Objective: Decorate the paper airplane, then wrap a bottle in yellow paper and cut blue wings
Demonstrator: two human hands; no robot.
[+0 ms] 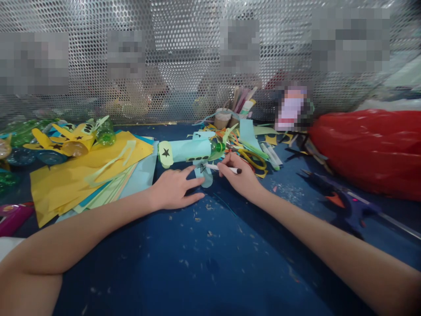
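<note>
The left arm (42,267) bends at the elbow, its forearm (105,219) slanting inward to a left hand (176,189) laid palm down, fingers (194,182) fanned apart. The right forearm (315,232) reaches diagonally inward; the right hand (238,175) curls in a writing pinch, wrist (262,195) low.

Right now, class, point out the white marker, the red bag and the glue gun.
White marker (213,166), head view: barrel near the tip.
Red bag (368,151), head view: its front side.
Glue gun (359,205), head view: its body.

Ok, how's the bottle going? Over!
Right hand gripping marker, tip at star on paper wing. Left hand resting alongside. Blue-wrapped bottle on its side. Paper scraps beyond right hand.
</note>
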